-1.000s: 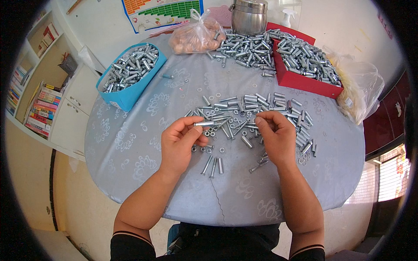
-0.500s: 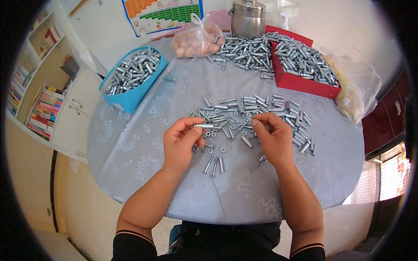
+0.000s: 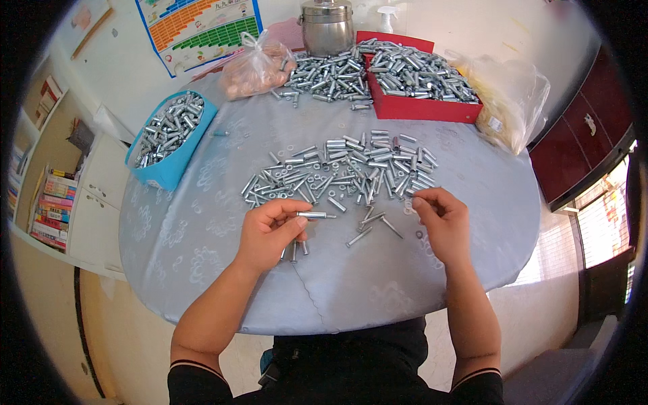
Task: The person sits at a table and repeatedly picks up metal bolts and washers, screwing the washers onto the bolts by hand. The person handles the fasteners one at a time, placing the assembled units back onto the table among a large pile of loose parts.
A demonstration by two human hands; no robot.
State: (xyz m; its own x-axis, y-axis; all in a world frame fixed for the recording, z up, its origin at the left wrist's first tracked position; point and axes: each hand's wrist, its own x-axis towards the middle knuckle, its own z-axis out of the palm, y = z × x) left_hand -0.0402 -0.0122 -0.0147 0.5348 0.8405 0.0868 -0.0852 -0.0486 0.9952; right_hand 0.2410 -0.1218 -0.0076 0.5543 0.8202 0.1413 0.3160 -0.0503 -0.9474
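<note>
My left hand [image 3: 270, 229] pinches a bolt with a metal sleeve [image 3: 314, 214] between thumb and fingers. The bolt lies level, its thin end pointing right out of the sleeve. My right hand [image 3: 442, 219] is at the right end of the loose pile, thumb and forefinger brought together beside a few small washers [image 3: 408, 204]. Whatever is in its fingertips is too small to make out. Beyond both hands spreads a pile of silver sleeves, bolts and nuts [image 3: 344, 165]. Several loose bolts [image 3: 360, 237] lie between the hands, and a few more pieces [image 3: 293, 252] lie partly behind my left hand.
A blue box [image 3: 172, 162] full of assembled bolts stands at the left. At the back are a bag of round brown things [image 3: 253, 74], a steel pot [image 3: 326, 30], a heap of bolts [image 3: 327, 77], a red box [image 3: 425, 110] full of bolts and a clear plastic bag [image 3: 520, 101].
The view has swung to the right. My right hand has moved from the middle of the pile to the washers at its right. My left hand still holds the sleeved bolt, whose thin end now shows.
</note>
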